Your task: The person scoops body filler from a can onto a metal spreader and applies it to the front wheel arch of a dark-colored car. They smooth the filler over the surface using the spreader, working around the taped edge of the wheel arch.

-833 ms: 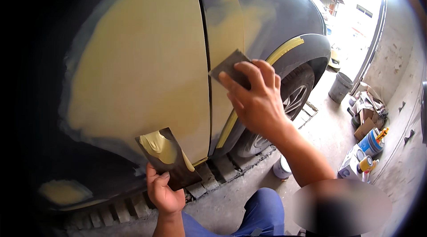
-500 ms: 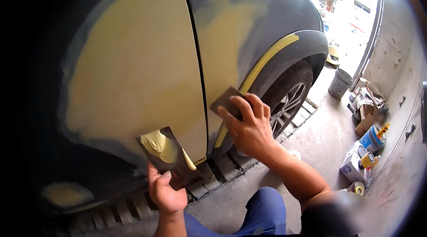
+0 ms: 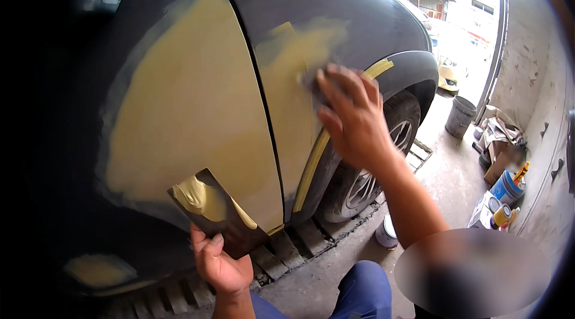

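My left hand (image 3: pixel 223 266) grips the lower edge of a dark flat putty board (image 3: pixel 232 228), thumb in front. A thick lump of pale yellow body filler (image 3: pixel 197 196) lies on its upper left part, with a smear along its right edge. Blurred by motion, my right hand (image 3: pixel 357 118) is closed on a putty spreader (image 3: pixel 310 81), mostly hidden by the fingers, against the dark fender (image 3: pixel 371 13) of a car. Yellow filler coats the fender beside it and the neighbouring door panel (image 3: pixel 191 103). Masking tape (image 3: pixel 311 169) runs along the wheel arch.
Right of my hands is the car's wheel (image 3: pixel 359 193). A paint can (image 3: pixel 387 233) stands on the floor near my knee. A grey bucket (image 3: pixel 460 116), a blue pail (image 3: pixel 507 187) and a yellow can (image 3: pixel 501 216) line the wall at right. Slatted grating runs beneath the car.
My right hand has moved up the fender with the spreader, from beside the lower tape to the upper filler patch. The left hand still holds the putty board. The view has shifted slightly.
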